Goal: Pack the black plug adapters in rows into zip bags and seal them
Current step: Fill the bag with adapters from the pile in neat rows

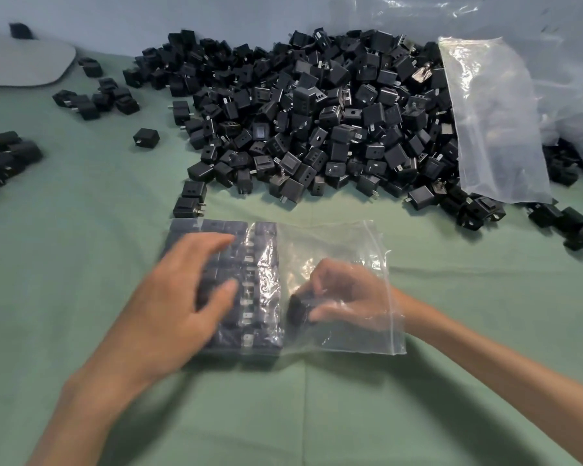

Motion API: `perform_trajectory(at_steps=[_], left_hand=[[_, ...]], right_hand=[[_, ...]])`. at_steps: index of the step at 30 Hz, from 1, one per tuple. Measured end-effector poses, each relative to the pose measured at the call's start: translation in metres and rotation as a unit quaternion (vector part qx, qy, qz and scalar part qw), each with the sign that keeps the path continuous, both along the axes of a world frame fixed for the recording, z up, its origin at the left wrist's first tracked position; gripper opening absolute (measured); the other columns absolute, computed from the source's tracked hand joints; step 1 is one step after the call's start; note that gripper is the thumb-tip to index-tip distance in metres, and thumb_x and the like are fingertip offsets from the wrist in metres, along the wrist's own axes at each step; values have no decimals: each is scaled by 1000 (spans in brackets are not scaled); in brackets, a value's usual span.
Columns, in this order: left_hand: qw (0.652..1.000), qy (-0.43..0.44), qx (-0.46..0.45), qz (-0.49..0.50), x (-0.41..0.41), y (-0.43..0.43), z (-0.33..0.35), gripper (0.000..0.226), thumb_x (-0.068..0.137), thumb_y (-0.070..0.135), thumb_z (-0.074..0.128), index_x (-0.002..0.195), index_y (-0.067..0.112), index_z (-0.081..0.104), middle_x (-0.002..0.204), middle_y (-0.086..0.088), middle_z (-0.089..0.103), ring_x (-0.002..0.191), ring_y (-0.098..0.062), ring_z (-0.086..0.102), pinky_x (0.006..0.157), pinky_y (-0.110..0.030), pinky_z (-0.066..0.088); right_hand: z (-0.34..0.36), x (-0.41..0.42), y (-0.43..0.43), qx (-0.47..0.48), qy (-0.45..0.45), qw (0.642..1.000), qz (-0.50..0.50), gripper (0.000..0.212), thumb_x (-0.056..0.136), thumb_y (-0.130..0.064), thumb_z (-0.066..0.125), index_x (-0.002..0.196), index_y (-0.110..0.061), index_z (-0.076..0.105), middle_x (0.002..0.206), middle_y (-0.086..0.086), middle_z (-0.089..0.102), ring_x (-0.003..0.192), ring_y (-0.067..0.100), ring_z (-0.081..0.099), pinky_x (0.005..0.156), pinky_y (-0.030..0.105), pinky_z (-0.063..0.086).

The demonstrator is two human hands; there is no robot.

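A clear zip bag (334, 240) lies on the green cloth in front of me, its mouth to the right. Rows of black plug adapters (263, 284) fill its left part. My left hand (182, 297) rests flat on top of the bag over those rows, fingers spread. My right hand (344, 290) is inside the bag through the mouth and grips one black adapter (297, 311) beside the last row. A large heap of loose black adapters (317, 112) lies behind the bag.
Two loose adapters (189, 200) sit just behind the bag's left corner. Clear plastic bags (495, 119) lie at the right of the heap. Small groups of adapters (95, 95) lie at the left, near a grey pad (24, 62). Green cloth (283, 415) covers the table.
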State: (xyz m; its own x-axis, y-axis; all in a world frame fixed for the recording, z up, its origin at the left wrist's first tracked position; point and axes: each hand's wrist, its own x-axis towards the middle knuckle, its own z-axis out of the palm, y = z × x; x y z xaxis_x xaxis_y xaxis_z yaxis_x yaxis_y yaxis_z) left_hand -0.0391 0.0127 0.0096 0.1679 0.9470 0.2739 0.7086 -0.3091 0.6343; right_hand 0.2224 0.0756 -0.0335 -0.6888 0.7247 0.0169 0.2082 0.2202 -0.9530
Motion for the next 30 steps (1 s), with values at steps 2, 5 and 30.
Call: perform_trajectory(at_steps=[2, 5, 30], left_hand=[[972, 199, -73, -104, -1, 8, 0, 94, 72, 84, 38, 150, 45, 2, 156, 28, 1, 138, 16, 1, 113, -16, 10], [944, 241, -163, -156, 2, 24, -4, 125, 45, 100, 41, 130, 51, -37, 138, 38, -41, 129, 18, -32, 110, -18, -7], [960, 263, -88, -26, 47, 21, -37, 84, 80, 73, -12, 149, 25, -15, 156, 11, -25, 139, 1, -30, 118, -32, -15]], right_hand=[[4, -6, 0, 18, -8, 1000, 8, 26, 79, 9, 69, 86, -9, 52, 100, 22, 68, 97, 15, 69, 81, 28, 56], [10, -9, 4, 46, -43, 998, 32, 24, 77, 6, 72, 90, -4, 54, 103, 13, 69, 96, 19, 69, 79, 37, 58], [16, -4, -4, 14, -190, 977, 98, 36, 76, -27, 79, 110, -36, 68, 96, -8, 69, 81, 1, 65, 75, 18, 51]])
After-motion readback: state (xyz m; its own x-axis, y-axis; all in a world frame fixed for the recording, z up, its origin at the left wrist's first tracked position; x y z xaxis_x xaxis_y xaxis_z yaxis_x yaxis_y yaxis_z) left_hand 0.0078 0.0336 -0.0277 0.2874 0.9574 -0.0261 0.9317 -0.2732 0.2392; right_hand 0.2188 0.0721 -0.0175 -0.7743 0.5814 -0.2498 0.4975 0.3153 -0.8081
